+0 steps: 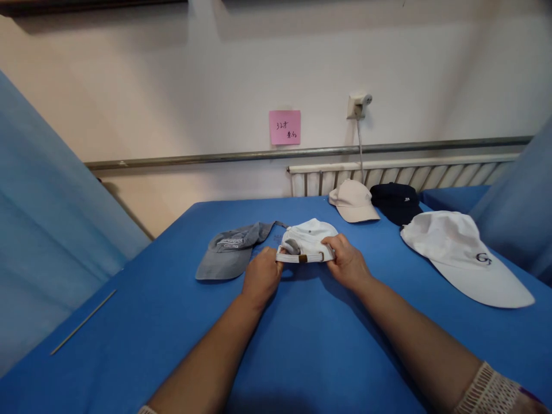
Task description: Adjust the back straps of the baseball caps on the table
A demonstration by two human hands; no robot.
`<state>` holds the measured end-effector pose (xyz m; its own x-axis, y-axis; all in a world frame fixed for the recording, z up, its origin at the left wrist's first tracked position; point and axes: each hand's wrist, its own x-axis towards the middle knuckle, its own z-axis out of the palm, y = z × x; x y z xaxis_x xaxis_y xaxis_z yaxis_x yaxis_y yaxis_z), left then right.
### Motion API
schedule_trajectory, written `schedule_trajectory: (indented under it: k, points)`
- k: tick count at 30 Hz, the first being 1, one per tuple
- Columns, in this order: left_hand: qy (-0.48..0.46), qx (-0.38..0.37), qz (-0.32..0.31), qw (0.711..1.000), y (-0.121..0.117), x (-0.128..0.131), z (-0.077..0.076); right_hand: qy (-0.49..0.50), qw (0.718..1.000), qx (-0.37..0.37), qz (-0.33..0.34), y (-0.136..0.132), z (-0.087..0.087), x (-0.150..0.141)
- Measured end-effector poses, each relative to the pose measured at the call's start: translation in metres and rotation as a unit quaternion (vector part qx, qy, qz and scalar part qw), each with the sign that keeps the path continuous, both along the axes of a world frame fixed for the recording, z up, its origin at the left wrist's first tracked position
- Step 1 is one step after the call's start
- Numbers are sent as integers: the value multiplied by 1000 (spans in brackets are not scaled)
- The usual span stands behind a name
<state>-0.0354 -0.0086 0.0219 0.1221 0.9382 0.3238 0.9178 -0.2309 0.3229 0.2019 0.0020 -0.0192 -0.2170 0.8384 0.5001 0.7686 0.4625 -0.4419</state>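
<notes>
A white baseball cap (pixel 311 233) is held just over the blue table, its back strap and metal buckle facing me. My left hand (pixel 263 275) pinches the left end of the strap side. On the other end, my right hand (pixel 348 263) grips the cap's rim between thumb and fingers. The cap's brim is hidden behind its crown. Close by on the left, a grey baseball cap (pixel 230 250) lies with its brim toward me and its strap stretching behind the white cap.
On the blue table (pixel 302 351), a cream cap (pixel 353 200), a navy cap (pixel 395 201) and a large white cap (pixel 457 253) lie at the right. A thin stick (pixel 83 322) is at the left. Behind are a radiator (pixel 405 172) and a metal rail (pixel 224 156); blue curtains (pixel 52 230) flank the table.
</notes>
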Motion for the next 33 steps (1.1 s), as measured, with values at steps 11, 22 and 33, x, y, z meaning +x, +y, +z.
schedule_trajectory:
  k: [11,22,33]
  points:
    - [-47,-115,-192,973,-5,-6,0,-61,987,-102,105,12,0,29]
    - [-274,-121,-46,953,15,8,-28,47,997,-54,-4,12,-4,15]
    - [-278,-33,-177,943,-17,22,-7,421,866,-220,158,-4,-5,-18]
